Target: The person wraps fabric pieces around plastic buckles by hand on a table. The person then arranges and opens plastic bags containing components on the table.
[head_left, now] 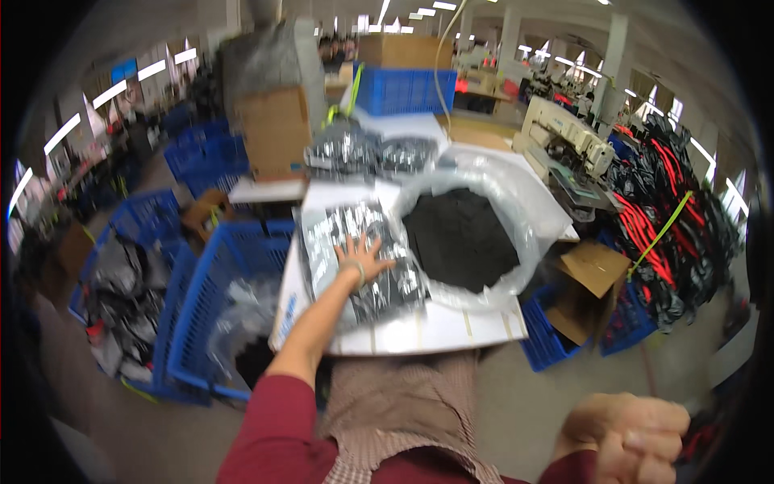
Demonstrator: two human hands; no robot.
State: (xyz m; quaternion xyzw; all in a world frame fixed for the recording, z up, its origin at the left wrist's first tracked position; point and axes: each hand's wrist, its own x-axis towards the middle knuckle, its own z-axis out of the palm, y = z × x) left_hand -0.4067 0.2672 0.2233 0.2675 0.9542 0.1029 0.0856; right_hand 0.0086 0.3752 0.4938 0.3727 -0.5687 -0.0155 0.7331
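My left hand lies with its fingers spread on a clear plastic bag of folded dark cloth at the front of the white table. To the right of that bag, and touching it, a large clear plastic bag is rolled open around a stack of black cloth pieces. My right hand is raised at the lower right, away from the table, with its fingers curled closed. Whether anything sits inside that fist cannot be made out.
More wrapped dark packs lie at the table's back, before a blue crate. Blue crates stand on the left. A sewing machine is at the right, near an open cardboard box and black-and-red bundles.
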